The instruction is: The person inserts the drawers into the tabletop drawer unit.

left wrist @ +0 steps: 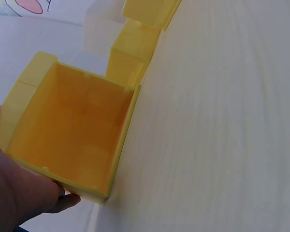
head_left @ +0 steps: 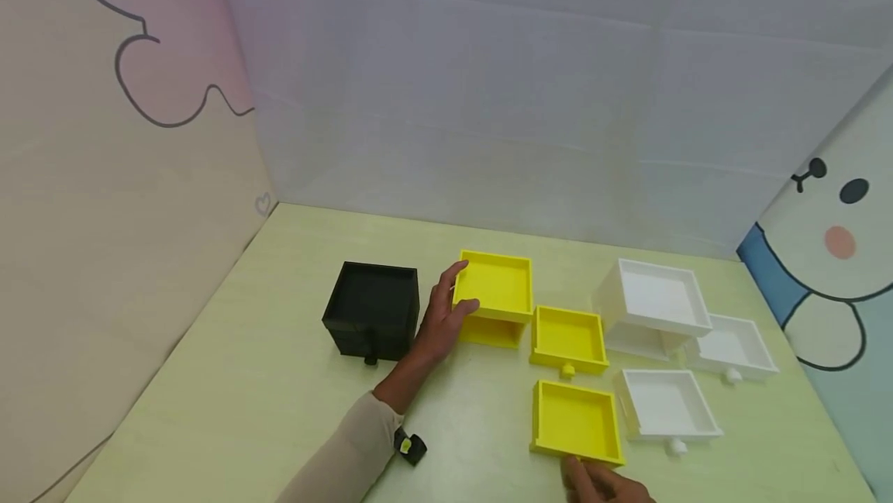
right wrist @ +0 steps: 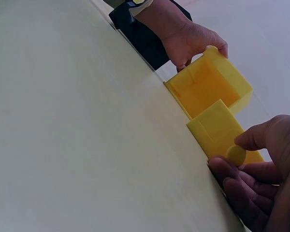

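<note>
My left hand (head_left: 441, 326) grips the left side of a yellow drawer cabinet (head_left: 494, 284), its thumb near the top front edge. The cabinet's hollow front (left wrist: 82, 130) faces out in the left wrist view, with no drawer inside. At the near edge of the head view, my right hand (head_left: 605, 484) holds a yellow drawer (head_left: 577, 422) by its front. The right wrist view shows thumb and fingers pinching its round knob (right wrist: 236, 155). Behind it, a second yellow drawer (head_left: 568, 335) lies just right of the cabinet, its knob facing me.
A black drawer cabinet (head_left: 373, 309) stands left of my left hand. On the right are a white cabinet (head_left: 659, 294) with an open front and two white drawers, one near (head_left: 666, 404) and one farther right (head_left: 732, 344). Fabric walls (head_left: 488, 100) enclose the table.
</note>
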`<state>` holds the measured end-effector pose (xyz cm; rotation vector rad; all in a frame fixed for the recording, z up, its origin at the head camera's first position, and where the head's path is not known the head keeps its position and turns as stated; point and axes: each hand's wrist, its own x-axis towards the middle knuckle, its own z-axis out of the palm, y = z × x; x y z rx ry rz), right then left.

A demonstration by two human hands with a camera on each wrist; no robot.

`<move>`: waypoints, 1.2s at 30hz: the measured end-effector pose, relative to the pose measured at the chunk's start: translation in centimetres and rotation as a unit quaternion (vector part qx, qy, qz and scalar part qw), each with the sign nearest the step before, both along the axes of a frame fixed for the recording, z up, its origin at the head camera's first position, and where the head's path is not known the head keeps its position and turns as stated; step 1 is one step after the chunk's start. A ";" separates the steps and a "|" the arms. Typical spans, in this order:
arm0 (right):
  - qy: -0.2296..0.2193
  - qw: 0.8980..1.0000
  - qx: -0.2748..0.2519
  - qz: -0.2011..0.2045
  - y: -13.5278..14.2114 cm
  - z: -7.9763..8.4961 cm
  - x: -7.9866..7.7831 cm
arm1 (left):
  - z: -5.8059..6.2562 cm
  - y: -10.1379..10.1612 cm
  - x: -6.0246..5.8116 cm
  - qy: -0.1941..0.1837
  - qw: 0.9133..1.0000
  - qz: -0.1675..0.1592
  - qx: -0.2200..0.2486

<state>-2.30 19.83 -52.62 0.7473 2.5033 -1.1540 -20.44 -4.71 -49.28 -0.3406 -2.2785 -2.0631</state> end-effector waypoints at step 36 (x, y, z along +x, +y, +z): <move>0.050 0.971 -0.223 -0.074 -0.9 0.6 -0.8 | -0.2 -0.5 -0.1 0.000 1.000 -0.023 -0.002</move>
